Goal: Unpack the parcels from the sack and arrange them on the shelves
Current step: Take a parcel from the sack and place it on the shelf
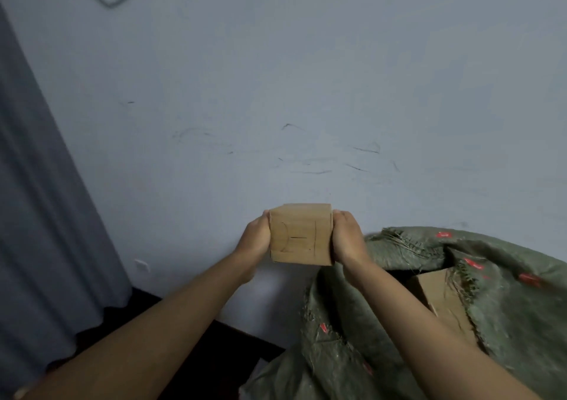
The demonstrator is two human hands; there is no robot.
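A small brown cardboard parcel (300, 234) with "2-1" handwritten on its near face is held in the air in front of a pale wall. My left hand (254, 237) presses its left side and my right hand (348, 237) presses its right side. A green woven sack (506, 323) with red markings lies open at the lower right. Inside its mouth a second cardboard parcel (441, 298) shows, partly hidden by my right forearm and the sack's frayed edge. No shelves are in view.
A pale scuffed wall (276, 92) fills most of the view. A grey curtain (40, 215) hangs on the left. A dark floor (171, 313) runs along the wall's base between the curtain and the sack.
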